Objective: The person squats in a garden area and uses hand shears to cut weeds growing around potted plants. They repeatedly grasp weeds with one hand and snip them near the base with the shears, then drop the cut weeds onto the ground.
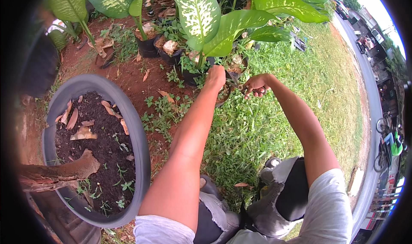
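Observation:
My right hand grips a pair of scissors by its dark handles. The blades extend left toward my left hand and stand apart from each other. My left hand is bent at the wrist beside the base of a dieffenbachia; its fingers are hidden, so what it holds does not show. Large green leaves with cream blotches rise above both hands. The plant's black grow bag sits left of my left hand, with small weeds at its top. Below the scissors, another pot is partly covered by my forearm.
At left stands a big grey pot with dark soil, dry leaves and a cut trunk. Several potted dieffenbachias line the back. Grass and red soil surround my feet. Far right, a road carries a cyclist.

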### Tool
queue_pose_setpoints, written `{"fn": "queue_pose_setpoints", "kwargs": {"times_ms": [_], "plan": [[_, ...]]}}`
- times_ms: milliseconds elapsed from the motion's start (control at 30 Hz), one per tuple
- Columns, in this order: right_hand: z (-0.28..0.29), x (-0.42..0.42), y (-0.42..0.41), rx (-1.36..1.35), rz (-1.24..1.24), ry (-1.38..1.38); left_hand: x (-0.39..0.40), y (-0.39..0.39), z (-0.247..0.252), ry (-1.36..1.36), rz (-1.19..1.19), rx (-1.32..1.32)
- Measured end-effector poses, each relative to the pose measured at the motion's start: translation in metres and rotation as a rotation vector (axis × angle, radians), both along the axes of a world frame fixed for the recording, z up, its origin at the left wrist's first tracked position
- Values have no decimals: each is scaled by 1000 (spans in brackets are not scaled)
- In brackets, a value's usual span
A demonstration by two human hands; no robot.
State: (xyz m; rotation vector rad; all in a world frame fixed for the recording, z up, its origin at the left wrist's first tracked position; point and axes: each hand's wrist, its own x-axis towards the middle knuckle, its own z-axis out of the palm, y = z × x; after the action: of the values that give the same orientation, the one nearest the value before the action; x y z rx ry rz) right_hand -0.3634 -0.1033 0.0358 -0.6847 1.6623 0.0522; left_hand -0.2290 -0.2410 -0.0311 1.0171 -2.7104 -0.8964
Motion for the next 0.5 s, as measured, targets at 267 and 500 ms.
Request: {"fn": "queue_pose_setpoints", "kwargs": {"times_ms": [267, 500], "plan": [[-40, -11, -15, -81, 137, 311, -1, 14, 6, 10, -6, 72], [-45, -32, 15, -200, 361, 454, -2, 27, 24, 12, 54, 200]]}}
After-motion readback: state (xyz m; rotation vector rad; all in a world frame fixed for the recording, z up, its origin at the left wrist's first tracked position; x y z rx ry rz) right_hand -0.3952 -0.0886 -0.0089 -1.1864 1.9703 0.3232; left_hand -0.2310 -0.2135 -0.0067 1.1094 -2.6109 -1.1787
